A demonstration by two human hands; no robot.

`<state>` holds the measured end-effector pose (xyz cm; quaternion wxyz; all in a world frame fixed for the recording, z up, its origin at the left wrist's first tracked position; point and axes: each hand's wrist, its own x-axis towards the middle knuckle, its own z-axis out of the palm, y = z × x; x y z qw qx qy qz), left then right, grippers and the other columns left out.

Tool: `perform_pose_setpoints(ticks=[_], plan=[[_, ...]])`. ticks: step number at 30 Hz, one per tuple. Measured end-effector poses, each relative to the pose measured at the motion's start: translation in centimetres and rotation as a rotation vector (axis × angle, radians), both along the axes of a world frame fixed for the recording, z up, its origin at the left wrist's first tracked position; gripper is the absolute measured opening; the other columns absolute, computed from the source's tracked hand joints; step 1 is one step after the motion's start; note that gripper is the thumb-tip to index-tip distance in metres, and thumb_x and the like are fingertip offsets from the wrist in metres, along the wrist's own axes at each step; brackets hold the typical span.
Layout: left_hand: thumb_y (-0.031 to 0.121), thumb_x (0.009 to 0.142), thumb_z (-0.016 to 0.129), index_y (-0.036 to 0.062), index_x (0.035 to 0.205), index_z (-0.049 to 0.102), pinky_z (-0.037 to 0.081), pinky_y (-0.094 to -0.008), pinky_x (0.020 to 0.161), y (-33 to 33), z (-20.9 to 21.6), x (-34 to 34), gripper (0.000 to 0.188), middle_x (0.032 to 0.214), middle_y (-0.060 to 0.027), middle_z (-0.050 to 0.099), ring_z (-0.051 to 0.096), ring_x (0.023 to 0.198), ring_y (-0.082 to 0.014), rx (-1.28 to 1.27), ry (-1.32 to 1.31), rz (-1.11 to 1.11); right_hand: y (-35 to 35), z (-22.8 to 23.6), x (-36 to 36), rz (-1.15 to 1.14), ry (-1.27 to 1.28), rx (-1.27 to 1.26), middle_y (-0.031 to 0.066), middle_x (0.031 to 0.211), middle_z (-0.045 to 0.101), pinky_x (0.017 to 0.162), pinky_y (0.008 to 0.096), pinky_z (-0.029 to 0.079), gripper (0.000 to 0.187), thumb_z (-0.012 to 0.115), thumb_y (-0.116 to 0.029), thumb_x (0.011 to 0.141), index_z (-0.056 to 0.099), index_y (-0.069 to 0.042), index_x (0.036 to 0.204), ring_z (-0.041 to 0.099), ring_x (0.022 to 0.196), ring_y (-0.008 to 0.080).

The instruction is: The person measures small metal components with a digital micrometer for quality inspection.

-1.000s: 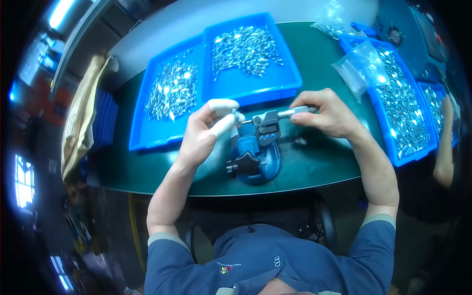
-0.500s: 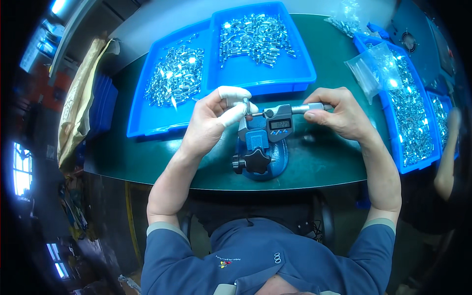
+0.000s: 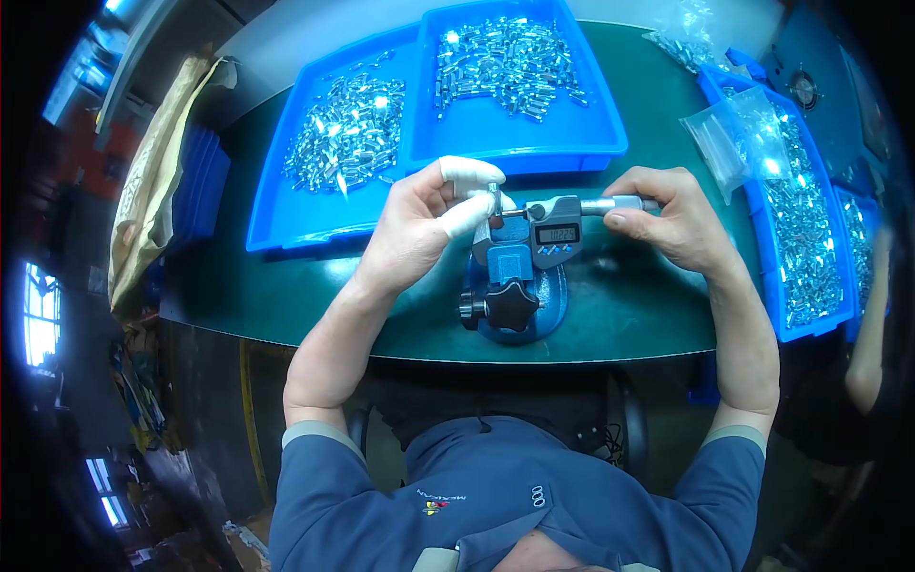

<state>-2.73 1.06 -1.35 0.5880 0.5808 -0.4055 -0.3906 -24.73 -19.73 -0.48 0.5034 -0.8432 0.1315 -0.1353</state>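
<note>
A digital micrometer [image 3: 558,234] is clamped in a blue stand [image 3: 510,264] with a black star knob, near the table's front edge. My left hand [image 3: 419,217], with white covers on its thumb and fingers, pinches a small shiny metal pin [image 3: 495,198]. The pin stands upright at the micrometer's jaws; whether both faces touch it is too small to tell. My right hand [image 3: 673,221] grips the micrometer's thimble [image 3: 624,203] between thumb and fingers at the right end.
Two blue trays [image 3: 519,157] of small metal parts stand behind the micrometer. Another long blue bin [image 3: 808,329] of parts is at the right, with clear plastic bags [image 3: 732,138] over it. Another person's forearm [image 3: 869,334] shows at the far right. Brown wrapping [image 3: 157,191] stands at the left.
The view has shifted slightly, so the trays and micrometer sit a little differently in it. Both hands keep their holds on the pin and the thimble.
</note>
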Motion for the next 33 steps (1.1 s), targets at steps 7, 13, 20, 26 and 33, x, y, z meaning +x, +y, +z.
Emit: perform_pose_setpoints(ticks=[7, 13, 20, 26, 33], plan=[[0.011, 0.095, 0.067, 0.0054, 0.119, 0.066, 0.059, -0.0333, 0.084, 0.0, 0.3, -0.1, 0.025, 0.102, -0.0109, 0.072, 0.071, 0.094, -0.0179, -0.006, -0.028, -0.010, -0.2, 0.2, -0.2, 0.011, -0.015, -0.010, 0.0033, 0.076, 0.065, 0.062, 0.0251, 0.044, 0.031, 0.076, -0.026, 0.084, 0.071, 0.003, 0.094, 0.057, 0.069, 0.0086], [0.012, 0.096, 0.067, 0.0054, 0.120, 0.066, 0.059, -0.0336, 0.084, 0.1, -0.4, 0.3, 0.026, 0.103, -0.0115, 0.072, 0.071, 0.093, -0.0186, -0.017, -0.007, -0.003, -0.7, -0.5, 0.1, 0.038, -0.008, 0.001, 0.0042, 0.078, 0.068, 0.064, 0.0248, 0.045, 0.030, 0.071, -0.027, 0.089, 0.071, 0.002, 0.095, 0.059, 0.070, 0.0093], [0.012, 0.096, 0.065, 0.0048, 0.121, 0.065, 0.060, -0.0345, 0.083, 0.2, -0.8, 0.0, 0.026, 0.103, -0.0122, 0.072, 0.071, 0.092, -0.0189, -0.062, 0.006, -0.011, -0.6, -0.6, 0.1, 0.047, -0.040, 0.002, 0.0055, 0.077, 0.070, 0.065, 0.0250, 0.046, 0.030, 0.067, -0.028, 0.094, 0.071, 0.001, 0.095, 0.063, 0.072, 0.0105], [0.012, 0.096, 0.066, 0.0049, 0.122, 0.065, 0.059, -0.0346, 0.083, 0.3, -0.8, -0.1, 0.027, 0.102, -0.0126, 0.072, 0.072, 0.091, -0.0194, -0.057, -0.007, 0.002, -0.5, -0.6, 0.1, 0.041, -0.054, -0.015, 0.0058, 0.075, 0.071, 0.064, 0.0254, 0.046, 0.030, 0.067, -0.028, 0.095, 0.071, 0.001, 0.094, 0.063, 0.070, 0.0106], [0.011, 0.096, 0.065, 0.0048, 0.123, 0.064, 0.059, -0.0346, 0.083, 0.3, -0.9, -0.1, 0.028, 0.103, -0.0127, 0.072, 0.071, 0.091, -0.0194, -0.058, 0.010, 0.009, -0.6, -0.8, 0.2, 0.037, -0.051, -0.005, 0.0056, 0.071, 0.070, 0.061, 0.0264, 0.046, 0.028, 0.064, -0.026, 0.096, 0.071, 0.001, 0.090, 0.062, 0.066, 0.0106]])
